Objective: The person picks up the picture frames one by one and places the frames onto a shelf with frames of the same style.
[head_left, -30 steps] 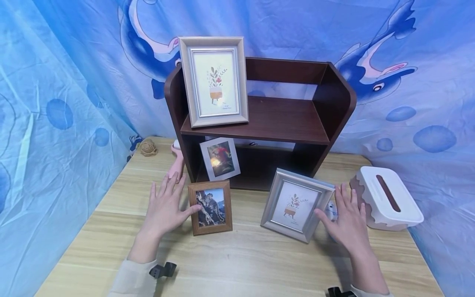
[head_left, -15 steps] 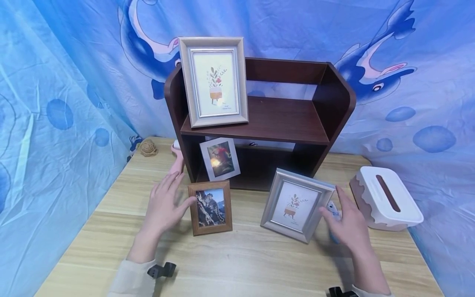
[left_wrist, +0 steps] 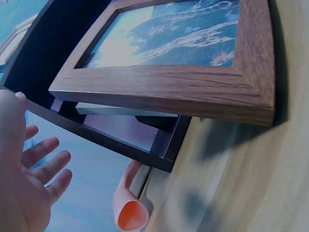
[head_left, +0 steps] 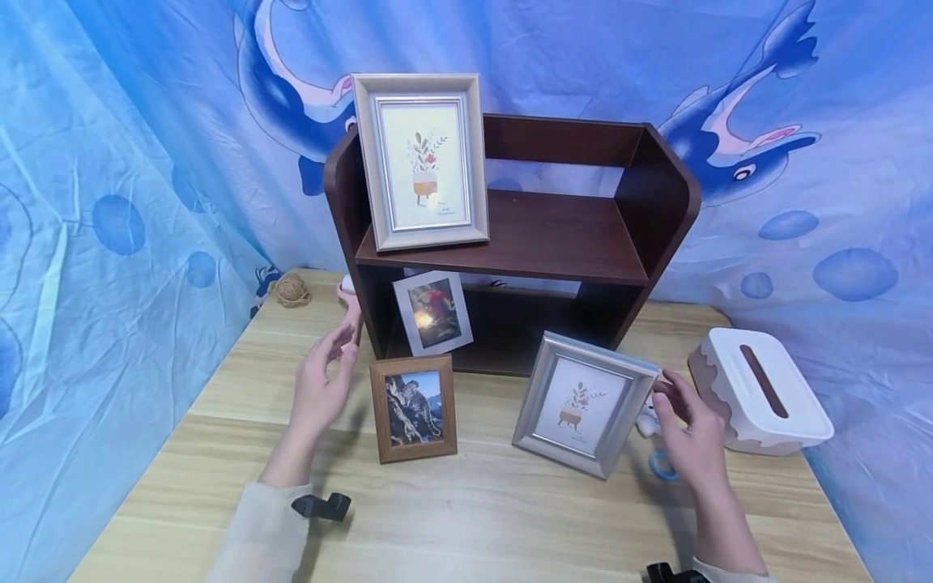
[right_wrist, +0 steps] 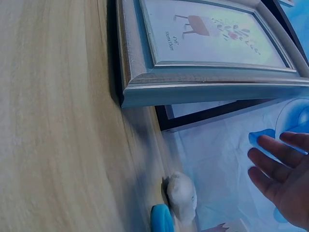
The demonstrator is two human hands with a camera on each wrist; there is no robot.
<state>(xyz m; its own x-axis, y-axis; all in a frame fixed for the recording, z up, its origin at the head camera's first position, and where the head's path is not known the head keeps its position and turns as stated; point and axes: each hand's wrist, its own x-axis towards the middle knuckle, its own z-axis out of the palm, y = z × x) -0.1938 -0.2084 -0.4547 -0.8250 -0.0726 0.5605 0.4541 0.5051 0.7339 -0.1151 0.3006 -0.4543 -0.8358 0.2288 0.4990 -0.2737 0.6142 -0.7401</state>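
Note:
My left hand (head_left: 321, 385) hovers to the left of a brown wooden picture frame (head_left: 449, 405) with a leopard photo. In the left wrist view its fingers (left_wrist: 46, 162) are loosely bent with nothing between them. A pink-handled roller (head_left: 350, 308) lies just beyond that hand, partly hidden by it. On the other side, my right hand (head_left: 692, 433) is beside the right edge of a silver picture frame (head_left: 532, 397) holding a plant print. The right wrist view has its fingers (right_wrist: 273, 164) apart from the frame and holding nothing. Both frames stand leaning back on the table.
A dark brown two-tier shelf (head_left: 561, 235) stands behind, with a large silver frame (head_left: 481, 162) on top and a white parrot frame (head_left: 466, 324) below. A tissue box (head_left: 794, 380), blue ring (head_left: 662, 466), white figurine (head_left: 647, 421) and twine ball (head_left: 291, 290) lie around.
Both hands have drawn back from the frames beside them, their fingers going from spread to more bent. The blue ring and white figurine have come into fuller view. The frames have stayed put.

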